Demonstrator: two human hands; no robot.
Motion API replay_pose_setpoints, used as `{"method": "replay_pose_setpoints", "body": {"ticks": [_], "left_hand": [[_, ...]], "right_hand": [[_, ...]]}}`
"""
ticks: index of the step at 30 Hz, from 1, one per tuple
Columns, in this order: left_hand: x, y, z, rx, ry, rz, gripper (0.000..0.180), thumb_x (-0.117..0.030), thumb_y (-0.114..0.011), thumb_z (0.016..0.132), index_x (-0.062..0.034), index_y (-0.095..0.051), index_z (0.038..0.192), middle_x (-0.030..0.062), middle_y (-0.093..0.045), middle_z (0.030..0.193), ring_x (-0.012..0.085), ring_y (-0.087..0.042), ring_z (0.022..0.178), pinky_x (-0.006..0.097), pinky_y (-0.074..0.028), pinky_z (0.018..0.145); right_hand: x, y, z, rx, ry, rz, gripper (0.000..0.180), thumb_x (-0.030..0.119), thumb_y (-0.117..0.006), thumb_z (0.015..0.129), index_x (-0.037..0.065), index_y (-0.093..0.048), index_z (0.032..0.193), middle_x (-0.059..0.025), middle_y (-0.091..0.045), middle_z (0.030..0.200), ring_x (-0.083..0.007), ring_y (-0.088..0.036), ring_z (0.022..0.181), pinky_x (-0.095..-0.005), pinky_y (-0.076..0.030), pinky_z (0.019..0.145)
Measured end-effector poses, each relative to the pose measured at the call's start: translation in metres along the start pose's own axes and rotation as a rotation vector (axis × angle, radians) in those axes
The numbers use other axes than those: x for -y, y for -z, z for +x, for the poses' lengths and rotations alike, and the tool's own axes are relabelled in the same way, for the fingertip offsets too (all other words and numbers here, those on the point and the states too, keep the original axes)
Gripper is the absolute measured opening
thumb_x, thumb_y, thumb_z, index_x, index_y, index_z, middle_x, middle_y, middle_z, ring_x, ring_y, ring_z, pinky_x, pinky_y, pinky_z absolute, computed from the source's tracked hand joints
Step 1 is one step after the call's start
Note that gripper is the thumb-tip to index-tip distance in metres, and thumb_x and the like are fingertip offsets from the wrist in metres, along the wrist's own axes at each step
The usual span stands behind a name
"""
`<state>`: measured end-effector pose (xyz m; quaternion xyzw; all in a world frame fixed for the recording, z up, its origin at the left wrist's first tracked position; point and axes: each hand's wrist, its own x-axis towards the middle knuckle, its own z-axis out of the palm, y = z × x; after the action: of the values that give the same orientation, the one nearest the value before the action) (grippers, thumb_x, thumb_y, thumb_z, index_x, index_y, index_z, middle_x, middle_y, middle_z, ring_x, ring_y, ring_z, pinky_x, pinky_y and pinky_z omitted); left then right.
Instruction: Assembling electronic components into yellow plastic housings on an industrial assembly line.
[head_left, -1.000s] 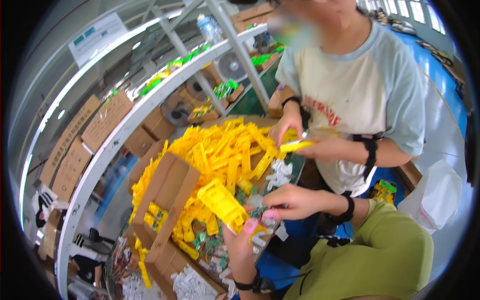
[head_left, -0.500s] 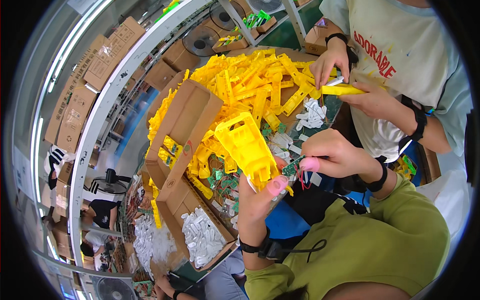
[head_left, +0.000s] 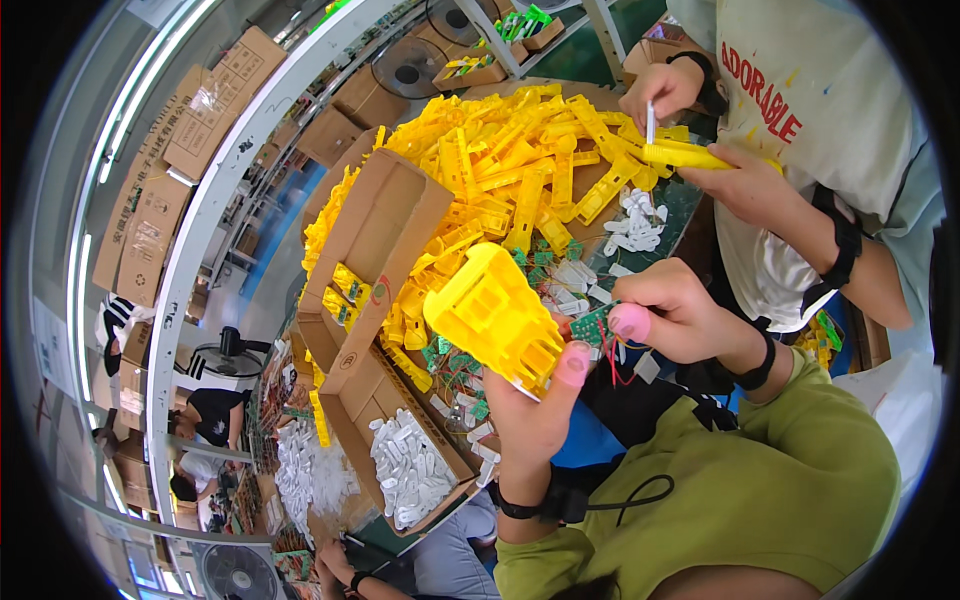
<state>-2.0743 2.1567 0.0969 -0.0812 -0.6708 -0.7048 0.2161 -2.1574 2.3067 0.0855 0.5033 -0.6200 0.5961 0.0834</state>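
Observation:
My left hand (head_left: 530, 415) grips a yellow plastic housing (head_left: 490, 310), its hollow, ribbed inside facing up and tilted. A pink finger cover sits on the left thumb. Between the fingertips of my right hand (head_left: 675, 310), also with a pink thumb cover, is a small green circuit board (head_left: 593, 326). Thin red wires (head_left: 622, 365) hang from it. The board is held just right of the housing's lower end; whether they touch I cannot tell. Below and behind the hands lie white plastic pieces (head_left: 572, 277) and more green boards with wires.
A large heap of yellow housings (head_left: 500, 150) covers the table's far side. An open cardboard box (head_left: 345, 400) at the left contains white parts (head_left: 408, 470). Across the table, a co-worker's hands (head_left: 735, 185) hold a yellow housing and a white piece. More loose white parts (head_left: 635, 222) lie nearby.
The yellow housing has tipped a little and shows its inside at a different angle. My right hand has shifted slightly right with the board, which now shows more of its face.

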Motion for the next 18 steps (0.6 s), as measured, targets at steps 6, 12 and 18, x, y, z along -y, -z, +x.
{"method": "replay_pose_setpoints", "body": {"ticks": [6,12,18], "left_hand": [[0.009,0.001,-0.002,-0.076,-0.182,0.106,0.027,-0.003,-0.063,0.073,0.0022,-0.05,0.097,0.0074,-0.055,0.091,0.0131,-0.052,0.081,0.026,-0.041,0.074],[0.009,-0.007,-0.005,-0.193,-0.226,0.192,0.027,-0.003,-0.061,0.072,0.0004,-0.048,0.096,0.0068,-0.051,0.088,0.0126,-0.049,0.077,0.025,-0.039,0.071],[0.008,0.01,0.0,-0.094,-0.006,-0.01,0.036,-0.028,-0.056,0.08,0.0009,-0.048,0.1,0.0066,-0.051,0.088,0.0126,-0.05,0.08,0.025,-0.04,0.071]], "right_hand": [[0.001,-0.007,0.003,-0.025,-0.045,0.039,0.026,0.016,-0.05,0.085,0.001,-0.042,0.065,-0.0069,-0.036,0.053,-0.0169,-0.033,0.045,-0.0267,-0.03,0.043],[0.001,-0.013,0.006,-0.035,-0.085,0.04,0.027,0.016,-0.05,0.084,0.001,-0.042,0.064,-0.0057,-0.036,0.052,-0.0147,-0.033,0.045,-0.0259,-0.03,0.043],[-0.001,-0.013,0.01,0.038,-0.112,0.1,0.028,0.017,-0.05,0.085,0.002,-0.042,0.063,-0.0048,-0.037,0.051,-0.0121,-0.033,0.045,-0.0253,-0.03,0.043]]}}
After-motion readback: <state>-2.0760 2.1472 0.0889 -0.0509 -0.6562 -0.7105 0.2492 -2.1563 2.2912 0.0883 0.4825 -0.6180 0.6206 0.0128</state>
